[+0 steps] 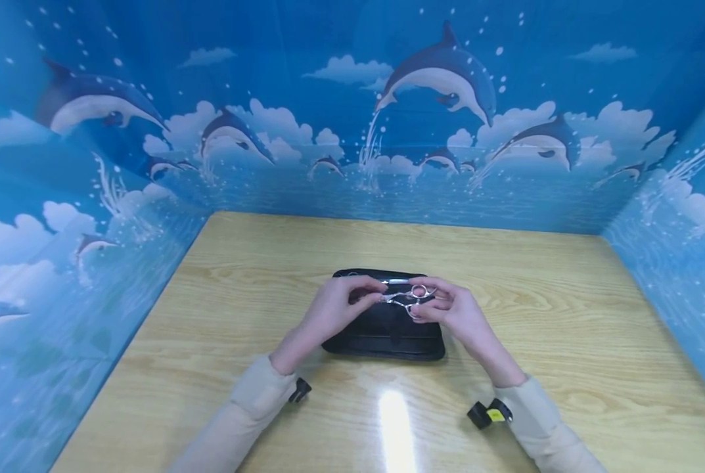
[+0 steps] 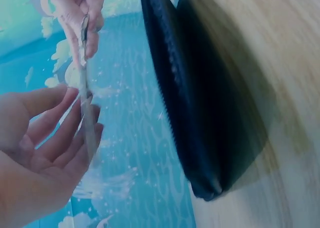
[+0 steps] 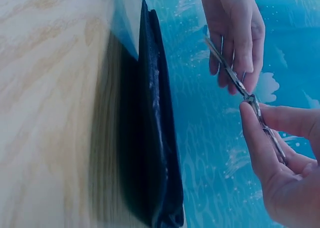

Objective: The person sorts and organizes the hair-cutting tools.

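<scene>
A pair of silver scissors [image 1: 396,299] is held above a black case [image 1: 387,348] on the table. My right hand [image 1: 460,314] grips the scissors by their finger rings, thumb and fingers on the handles. At the blade end, my left hand [image 1: 334,305] has its fingers loosely extended. In the left wrist view, the blurred blades [image 2: 87,123] lie along the left fingers, with the thumb apart from them. Side on in the right wrist view, the scissors [image 3: 250,100] look thin and tilted, and the case [image 3: 157,123] stands beside them.
Another shiny metal tool [image 1: 396,281] lies at the case's far side, partly hidden by the hands. Light wood table [image 1: 257,263] surrounds the case. Blue dolphin-print sheets [image 1: 328,190] wall off the back and sides. Black straps hang at both wrists.
</scene>
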{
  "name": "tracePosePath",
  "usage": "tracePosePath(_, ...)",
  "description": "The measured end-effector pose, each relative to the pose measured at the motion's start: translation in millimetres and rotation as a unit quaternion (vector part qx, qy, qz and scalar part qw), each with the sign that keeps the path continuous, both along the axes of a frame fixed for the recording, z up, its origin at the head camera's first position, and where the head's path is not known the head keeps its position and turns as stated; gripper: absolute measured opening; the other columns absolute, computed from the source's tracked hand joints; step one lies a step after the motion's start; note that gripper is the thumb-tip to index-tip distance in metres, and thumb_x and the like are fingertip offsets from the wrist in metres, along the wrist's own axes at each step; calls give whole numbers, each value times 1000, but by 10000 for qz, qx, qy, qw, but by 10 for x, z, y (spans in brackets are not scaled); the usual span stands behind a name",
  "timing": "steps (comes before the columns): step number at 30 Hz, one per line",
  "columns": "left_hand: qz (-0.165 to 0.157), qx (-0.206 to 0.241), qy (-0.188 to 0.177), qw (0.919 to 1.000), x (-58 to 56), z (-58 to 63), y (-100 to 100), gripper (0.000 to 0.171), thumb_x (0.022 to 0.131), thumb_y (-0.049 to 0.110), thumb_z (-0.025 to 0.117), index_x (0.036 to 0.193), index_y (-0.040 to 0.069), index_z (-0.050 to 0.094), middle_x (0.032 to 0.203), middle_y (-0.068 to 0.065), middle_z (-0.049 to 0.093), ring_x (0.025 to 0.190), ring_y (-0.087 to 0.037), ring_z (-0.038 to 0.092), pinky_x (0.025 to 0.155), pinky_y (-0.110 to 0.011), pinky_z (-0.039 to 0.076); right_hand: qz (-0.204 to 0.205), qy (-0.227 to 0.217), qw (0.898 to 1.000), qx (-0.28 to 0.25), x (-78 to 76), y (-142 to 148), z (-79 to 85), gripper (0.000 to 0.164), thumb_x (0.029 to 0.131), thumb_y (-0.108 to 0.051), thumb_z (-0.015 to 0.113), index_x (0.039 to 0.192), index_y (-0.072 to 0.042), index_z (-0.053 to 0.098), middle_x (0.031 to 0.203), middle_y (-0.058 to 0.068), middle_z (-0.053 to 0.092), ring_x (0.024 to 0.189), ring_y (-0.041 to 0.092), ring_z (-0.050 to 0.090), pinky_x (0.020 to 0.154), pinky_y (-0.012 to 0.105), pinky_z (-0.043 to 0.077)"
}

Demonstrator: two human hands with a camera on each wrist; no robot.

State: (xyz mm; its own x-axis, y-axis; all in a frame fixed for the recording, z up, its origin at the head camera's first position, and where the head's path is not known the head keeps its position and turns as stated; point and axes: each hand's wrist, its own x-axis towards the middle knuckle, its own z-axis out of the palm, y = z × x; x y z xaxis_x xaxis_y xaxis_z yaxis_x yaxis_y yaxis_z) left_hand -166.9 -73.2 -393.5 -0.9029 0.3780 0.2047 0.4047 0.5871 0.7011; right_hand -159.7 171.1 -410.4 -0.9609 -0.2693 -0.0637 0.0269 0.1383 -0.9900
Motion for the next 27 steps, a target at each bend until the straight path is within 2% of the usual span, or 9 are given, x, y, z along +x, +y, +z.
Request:
tracePosePath(4, 266, 494, -21, 9984, -18, 34, -93, 20, 100, 19, 67, 117, 13, 74, 115, -1, 74, 105, -17, 70, 93, -35, 57, -124, 48, 9999, -12, -14, 97, -4, 56, 88, 6, 73, 140, 3, 54, 119, 24, 61, 89, 15, 74, 81, 38, 61)
tracePosePath(8, 573, 604, -130, 9964, -31, 36, -190, 21, 98, 15, 68, 118, 9, 72, 114, -3, 73, 104, -19, 69, 91, -36, 58, -304, 115, 9994, 140, -23, 230, -16, 57, 88, 3, 74, 141, 5, 53, 116, 19, 63, 89, 13, 74, 82, 38, 61)
tracePosePath(13, 977, 370, -265, 9942, -20, -10, -296, 22, 96, 14, 70, 117, 6, 71, 113, -6, 72, 98, -20, 69, 83, -35, 59, -473, 187, 9984, 235, -32, 401, -24, 59, 88, 0, 75, 142, 6, 51, 117, 17, 65, 90, 12, 74, 86, 43, 59)
tracePosePath(20, 1396, -257, -267, 9895, 9, -93, -398, 29, 95, 19, 72, 121, 7, 70, 121, -13, 69, 97, -26, 72, 90, -48, 55, -663, 92, 9977, 102, -33, 617, -29, 62, 89, -1, 75, 144, 7, 47, 110, 3, 66, 90, 11, 74, 87, 39, 59)
tracePosePath(24, 1457, -600, -401, 9867, 19, -149, -443, 34, 93, 21, 74, 123, 6, 69, 123, -19, 64, 99, -28, 71, 93, -53, 52, -740, 22, 9972, 139, -26, 715, -48, 63, 89, -2, 75, 145, 8, 46, 109, -1, 67, 90, 9, 73, 85, 33, 60)
tracePosePath(27, 1367, -912, -564, 9848, 28, -185, -464, 39, 93, 24, 74, 127, 5, 67, 122, -20, 63, 104, -31, 68, 95, -54, 50, -742, -1, 9969, 276, -21, 770, -65, 65, 89, -3, 76, 145, 8, 45, 108, -4, 67, 90, 8, 73, 85, 33, 60)
